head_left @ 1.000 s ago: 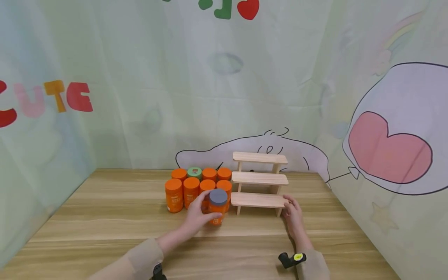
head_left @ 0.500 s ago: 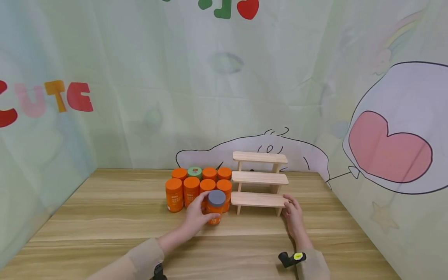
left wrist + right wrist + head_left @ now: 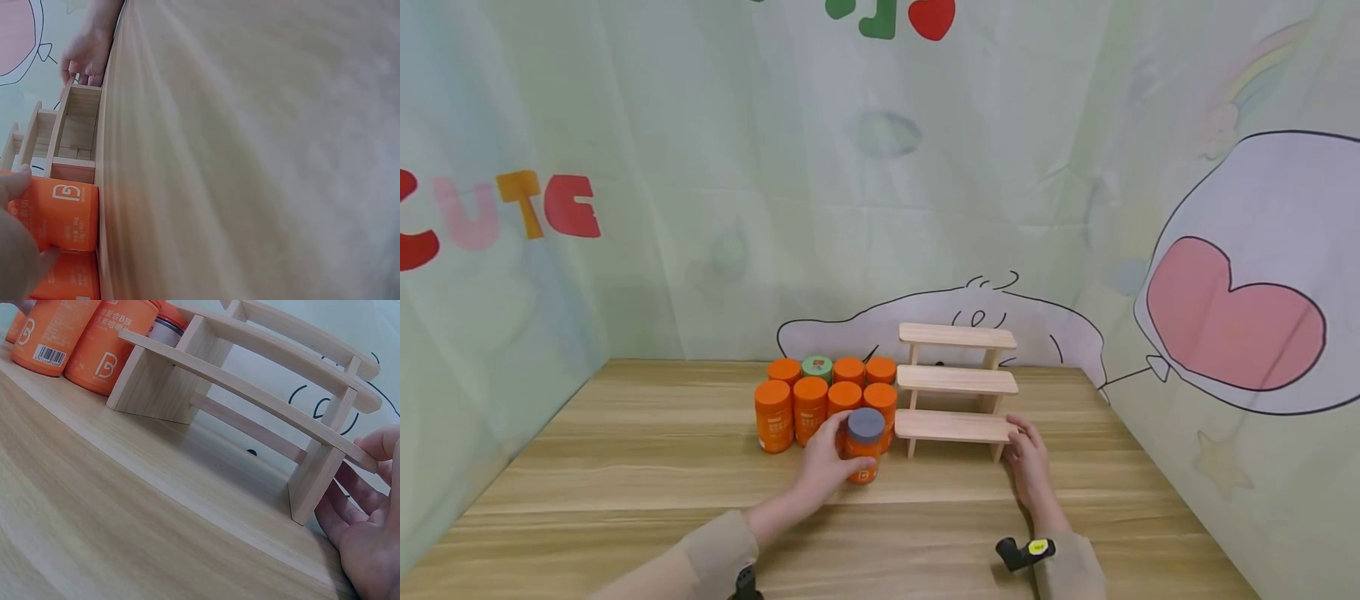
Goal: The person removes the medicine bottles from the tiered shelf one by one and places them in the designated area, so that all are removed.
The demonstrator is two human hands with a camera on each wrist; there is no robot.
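In the head view my left hand (image 3: 825,462) grips an orange bottle with a grey lid (image 3: 865,427), thumb in front and fingers at its far left side. The bottle stands upright on the wooden table before the other orange bottles. The left wrist view shows its orange side (image 3: 59,212) close up between thumb and fingers. My right hand (image 3: 1028,457) holds the right end of the lowest shelf of a three-tier wooden stand (image 3: 957,427). In the right wrist view a digit lies on that shelf's end (image 3: 362,459), with the other fingers of the right hand (image 3: 369,519) below.
Two rows of orange-lidded bottles (image 3: 773,417), one with a green lid (image 3: 817,369), stand close against the stand's left side. A printed cloth backdrop (image 3: 700,208) rises behind the table (image 3: 625,483) and along both its sides.
The grey-lidded bottle has shifted very slightly, a little left and then back right, in my left hand. My right hand stays at the shelf end, and the stand has not moved.
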